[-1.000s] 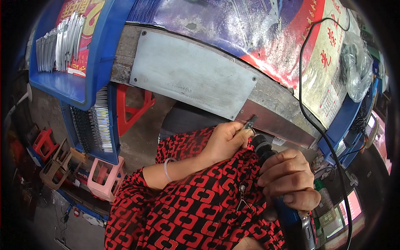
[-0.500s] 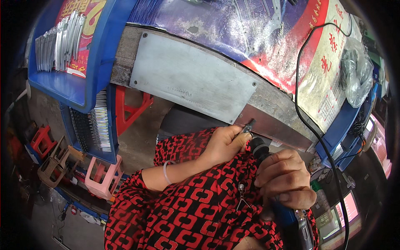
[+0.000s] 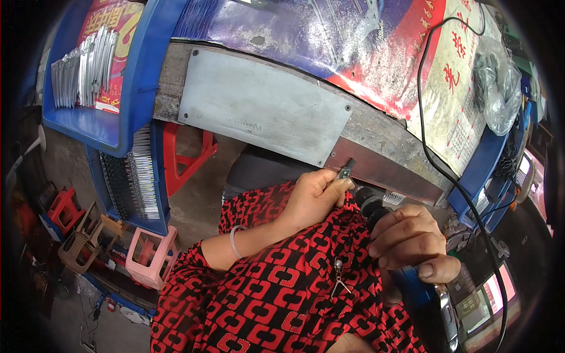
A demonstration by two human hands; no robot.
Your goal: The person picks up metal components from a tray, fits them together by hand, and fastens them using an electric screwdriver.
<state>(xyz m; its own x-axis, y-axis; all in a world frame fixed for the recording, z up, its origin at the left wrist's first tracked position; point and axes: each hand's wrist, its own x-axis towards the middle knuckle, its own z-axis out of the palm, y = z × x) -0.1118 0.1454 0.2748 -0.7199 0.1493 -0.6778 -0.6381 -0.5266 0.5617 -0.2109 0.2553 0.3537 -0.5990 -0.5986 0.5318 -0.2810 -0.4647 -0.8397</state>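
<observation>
My left hand, with a clear bangle on its wrist, pinches a small metal piece against the brown plate at the bench edge. Much of that piece is hidden by thumb and finger. My right hand wraps round a blue-and-black handheld power tool. The tool's dark nose points up and left at the left fingertips; whether its tip touches the piece I cannot tell. Below the fist shows the tool's blue body, with a shiny metal part beside it.
A pale metal plate is screwed to the bench front. Blue bins with rows of metal blades stand at left, above a red stool and a pink stool. A black cable loops down the right, past a plastic bag.
My right hand and the power tool have shifted slightly right, and the fist has turned a little. My left hand keeps its pinch at the bench edge. The whole view has shifted a little.
</observation>
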